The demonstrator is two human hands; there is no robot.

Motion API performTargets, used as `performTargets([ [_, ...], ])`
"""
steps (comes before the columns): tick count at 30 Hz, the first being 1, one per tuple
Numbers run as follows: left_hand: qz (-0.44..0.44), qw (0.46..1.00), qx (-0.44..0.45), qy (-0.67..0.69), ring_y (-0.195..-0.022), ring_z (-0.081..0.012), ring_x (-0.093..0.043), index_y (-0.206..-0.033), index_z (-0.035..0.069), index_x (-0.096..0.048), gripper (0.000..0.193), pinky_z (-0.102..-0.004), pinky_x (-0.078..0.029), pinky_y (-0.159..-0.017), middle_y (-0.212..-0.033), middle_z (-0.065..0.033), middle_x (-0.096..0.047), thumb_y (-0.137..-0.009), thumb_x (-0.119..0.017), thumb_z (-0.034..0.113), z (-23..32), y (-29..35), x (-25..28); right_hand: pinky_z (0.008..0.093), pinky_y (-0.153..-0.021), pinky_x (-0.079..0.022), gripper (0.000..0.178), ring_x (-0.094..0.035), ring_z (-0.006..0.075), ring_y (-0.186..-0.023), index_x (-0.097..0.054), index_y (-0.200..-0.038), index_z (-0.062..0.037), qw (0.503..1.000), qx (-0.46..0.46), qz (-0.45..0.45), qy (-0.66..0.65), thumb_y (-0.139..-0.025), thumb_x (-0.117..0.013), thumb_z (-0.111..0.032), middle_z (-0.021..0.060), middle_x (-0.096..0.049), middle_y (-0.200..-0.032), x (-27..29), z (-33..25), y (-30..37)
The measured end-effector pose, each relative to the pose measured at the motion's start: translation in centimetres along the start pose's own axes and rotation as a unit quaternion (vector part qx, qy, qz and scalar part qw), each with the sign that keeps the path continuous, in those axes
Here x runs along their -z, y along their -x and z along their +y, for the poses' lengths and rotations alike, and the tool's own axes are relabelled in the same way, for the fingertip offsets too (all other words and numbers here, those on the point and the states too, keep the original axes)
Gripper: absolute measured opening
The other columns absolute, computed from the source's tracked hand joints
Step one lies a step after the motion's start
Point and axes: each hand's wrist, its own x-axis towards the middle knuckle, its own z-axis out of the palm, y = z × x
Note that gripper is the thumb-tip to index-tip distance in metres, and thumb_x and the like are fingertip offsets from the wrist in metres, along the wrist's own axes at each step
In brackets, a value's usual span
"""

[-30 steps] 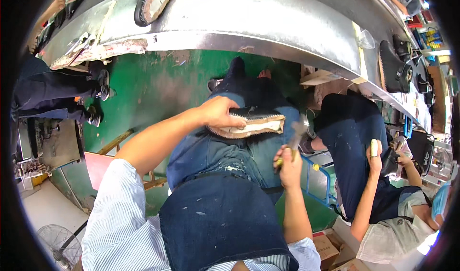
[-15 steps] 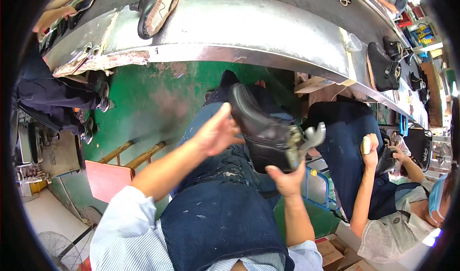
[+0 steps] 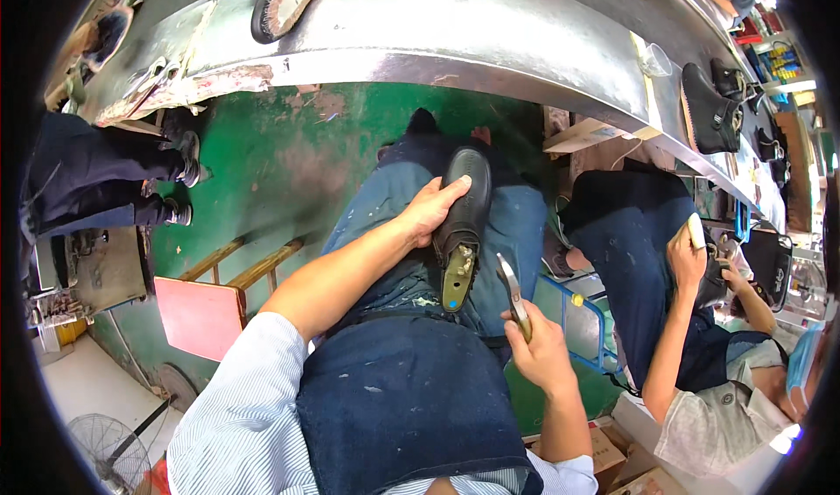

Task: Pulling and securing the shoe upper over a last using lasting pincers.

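A black leather shoe [image 3: 462,202] lies along my lap, its toe pointing away from me. A greenish last [image 3: 457,280] with a hole and a blue dot shows from its near end. My left hand [image 3: 430,210] is wrapped round the shoe's left side, thumb across the upper. Just right of the last, apart from the shoe, my right hand [image 3: 542,346] grips what looks like a hammer [image 3: 510,287] with a curved metal head. The fingers cover most of its handle.
Across the front runs a metal-edged bench [image 3: 394,35], carrying an upturned shoe [image 3: 287,5] and black boots [image 3: 709,110]. At left stands a stool [image 3: 201,315]. A co-worker [image 3: 717,390] sits close on my right beside a blue metal frame [image 3: 582,324]; another person's legs [image 3: 109,167] are at far left.
The shoe has turned upright and come down onto my lap. My left hand has closed on it. My right hand has moved away from it, lowering the hammer.
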Motion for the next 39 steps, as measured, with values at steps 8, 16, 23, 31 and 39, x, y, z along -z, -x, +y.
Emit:
performTargets([
  [8, -0.02, 0.984, -0.047, -0.171, -0.086, -0.0209, -0.067, -0.138, -0.005, -0.042, 0.072, -0.0376, -0.059, -0.068, -0.11, -0.0172, -0.064, -0.093, -0.072, 0.042, 0.1, -0.3, -1.8, 0.0438, -0.089, -0.055, 0.049, -0.065, 0.0386, -0.103, -0.054, -0.132, 0.0079, 0.977, 0.03, -0.035, 0.209, -0.089, -0.067, -0.011, 0.0257, -0.065, -0.112, 3.3, -2.5, 1.4],
  [16, 0.005, 0.951, -0.059, -0.303, -0.098, -0.0292, -0.068, -0.133, -0.005, -0.047, 0.071, -0.0413, -0.056, -0.083, -0.114, -0.0216, -0.066, -0.09, -0.071, 0.047, -0.7, -1.0, -3.1, 0.0379, -0.09, -0.055, 0.047, -0.06, 0.0349, -0.115, -0.055, -0.131, 0.0093, 0.808, 0.11, 0.072, 0.574, -0.088, -0.058, -0.01, 0.0198, -0.06, -0.117, 4.3, -3.4, 1.5],
  [23, 0.034, 0.881, -0.041, -0.47, -0.124, -0.042, -0.06, -0.138, -0.011, -0.043, 0.084, -0.0437, -0.046, -0.105, -0.134, -0.0339, -0.058, -0.09, -0.065, 0.054, -2.7, -2.1, -4.0, 0.0337, -0.063, -0.054, 0.035, -0.062, 0.0242, -0.092, -0.064, -0.116, 0.0042, 0.733, 0.094, 0.035, 0.673, -0.086, -0.061, -0.014, 0.0119, -0.063, -0.097, 5.0, -4.7, -0.9],
  [31, 0.019, 0.931, -0.009, -0.364, -0.103, -0.0303, -0.069, -0.146, -0.011, -0.037, 0.092, -0.0419, -0.057, -0.083, -0.125, -0.0271, -0.063, -0.088, -0.069, 0.053, -3.5, -5.7, -0.6, 0.0373, -0.067, -0.056, 0.023, -0.068, 0.0276, -0.087, -0.059, -0.108, 0.0015, 0.894, -0.01, -0.058, 0.444, -0.087, -0.062, -0.006, 0.0125, -0.066, -0.092, 8.8, -4.2, 4.5],
  [39, 0.031, 0.981, -0.043, -0.186, -0.121, -0.0259, -0.059, -0.154, -0.008, -0.026, 0.093, -0.0428, -0.049, -0.103, -0.134, -0.0197, -0.058, -0.094, -0.069, 0.048, 1.4, -0.3, 0.7, 0.0331, -0.081, -0.055, 0.039, -0.069, 0.0191, -0.095, -0.057, -0.128, 0.0044, 0.941, -0.08, 0.046, -0.326, -0.102, -0.061, -0.024, 0.0139, -0.07, -0.112, 0.1, 4.5, 2.1],
])
